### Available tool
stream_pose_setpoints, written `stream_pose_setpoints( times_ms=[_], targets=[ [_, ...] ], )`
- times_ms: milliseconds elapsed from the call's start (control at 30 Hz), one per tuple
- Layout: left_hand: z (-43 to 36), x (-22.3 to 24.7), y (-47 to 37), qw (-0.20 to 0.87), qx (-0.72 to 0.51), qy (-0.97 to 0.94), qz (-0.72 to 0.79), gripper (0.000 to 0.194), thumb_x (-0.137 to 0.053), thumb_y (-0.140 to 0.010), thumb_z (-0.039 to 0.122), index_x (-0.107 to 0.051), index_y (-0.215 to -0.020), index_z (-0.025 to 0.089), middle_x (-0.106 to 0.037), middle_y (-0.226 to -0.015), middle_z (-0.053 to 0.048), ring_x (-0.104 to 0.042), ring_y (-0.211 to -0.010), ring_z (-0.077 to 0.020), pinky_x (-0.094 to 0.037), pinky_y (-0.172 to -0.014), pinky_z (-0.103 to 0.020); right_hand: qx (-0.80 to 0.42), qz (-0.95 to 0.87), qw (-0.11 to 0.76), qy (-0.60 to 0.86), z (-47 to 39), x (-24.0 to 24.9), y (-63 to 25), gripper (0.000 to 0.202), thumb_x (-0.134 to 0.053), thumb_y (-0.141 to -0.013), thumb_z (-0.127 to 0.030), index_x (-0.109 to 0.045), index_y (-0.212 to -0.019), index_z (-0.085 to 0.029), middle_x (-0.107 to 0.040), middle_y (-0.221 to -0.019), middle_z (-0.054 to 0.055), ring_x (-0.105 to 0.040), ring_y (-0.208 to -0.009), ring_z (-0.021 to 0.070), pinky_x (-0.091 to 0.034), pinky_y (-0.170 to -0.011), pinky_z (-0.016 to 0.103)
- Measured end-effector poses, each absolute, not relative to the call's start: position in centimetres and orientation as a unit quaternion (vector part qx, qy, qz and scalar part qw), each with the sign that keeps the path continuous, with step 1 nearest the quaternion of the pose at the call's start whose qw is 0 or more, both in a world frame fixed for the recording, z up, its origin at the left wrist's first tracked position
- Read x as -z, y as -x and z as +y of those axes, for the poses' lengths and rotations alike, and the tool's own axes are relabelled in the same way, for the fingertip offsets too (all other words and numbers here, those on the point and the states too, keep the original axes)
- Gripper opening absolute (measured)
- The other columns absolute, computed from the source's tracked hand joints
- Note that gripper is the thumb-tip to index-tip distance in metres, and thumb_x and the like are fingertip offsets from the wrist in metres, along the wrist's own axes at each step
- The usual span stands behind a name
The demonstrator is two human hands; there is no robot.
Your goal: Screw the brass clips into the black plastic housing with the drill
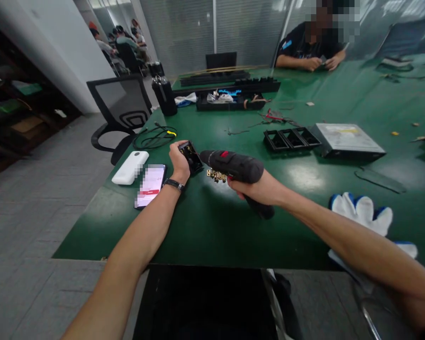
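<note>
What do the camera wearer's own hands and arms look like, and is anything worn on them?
The left hand and right hand are both ungloved. The left wrist wears a narrow dark wristband, possibly a watch strap; none shows on the right. Both visible forearms are sleeveless.

One drill (233,166), one phone (153,185)

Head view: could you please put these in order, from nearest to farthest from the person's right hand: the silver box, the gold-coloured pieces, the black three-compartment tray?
From the right hand:
1. Gold-coloured pieces: close by, on its left.
2. Black three-compartment tray: ahead and to the right.
3. Silver box: farther right, on the tray's right side.
</note>
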State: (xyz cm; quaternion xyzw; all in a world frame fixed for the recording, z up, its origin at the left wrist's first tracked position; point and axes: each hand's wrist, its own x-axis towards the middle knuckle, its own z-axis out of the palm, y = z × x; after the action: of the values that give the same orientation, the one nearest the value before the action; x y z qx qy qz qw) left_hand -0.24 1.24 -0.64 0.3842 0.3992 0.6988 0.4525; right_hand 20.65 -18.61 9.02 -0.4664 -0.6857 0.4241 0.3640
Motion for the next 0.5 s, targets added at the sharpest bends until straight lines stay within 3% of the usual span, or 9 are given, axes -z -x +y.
stream_pose_setpoints(
  times_ms=[67,233,500],
  targets=[
    [1.23,0.47,0.07,0.47,-0.696,-0.373,0.394,0.04,-0.044,-0.09,0.054,-0.067,-0.089,0.021,-0.071,-0.081,-0.004,-0.066,-0.065,-0.0163,-0.054,-0.061,-0.027,-0.424,-0.689,0.368,0.458,-18.55,-9.02,-20.66,0.014,-0.065,-0.079,-0.01,-0.063,-0.09,-0.019,-0.061,-0.057,-0.006,-0.055,-0.048,0.0112,-0.044,-0.048,0.023],
    [1.05,0.13,-0.13,0.473,-0.702,-0.371,0.382,0.038,-0.043,-0.093,0.052,-0.064,-0.092,0.02,-0.071,-0.084,-0.004,-0.067,-0.067,-0.0173,-0.054,-0.063,-0.028,-0.426,-0.688,0.373,0.454,-18.75,-9.09,-20.59,0.045,-0.065,-0.08,-0.009,-0.069,-0.124,-0.014,-0.062,-0.063,-0.007,-0.055,-0.048,0.0101,-0.045,-0.047,0.022],
    [1.55,0.71,0.26,0.468,-0.69,-0.396,0.386,0.04,-0.041,-0.095,0.055,-0.063,-0.094,0.021,-0.071,-0.088,-0.005,-0.067,-0.071,-0.0164,-0.053,-0.064,-0.027,-0.418,-0.683,0.374,0.468,-18.74,-8.98,-20.63,0.032,-0.066,-0.08,-0.011,-0.067,-0.112,-0.015,-0.063,-0.059,-0.006,-0.056,-0.048,0.012,-0.045,-0.048,0.024]
  ],
)
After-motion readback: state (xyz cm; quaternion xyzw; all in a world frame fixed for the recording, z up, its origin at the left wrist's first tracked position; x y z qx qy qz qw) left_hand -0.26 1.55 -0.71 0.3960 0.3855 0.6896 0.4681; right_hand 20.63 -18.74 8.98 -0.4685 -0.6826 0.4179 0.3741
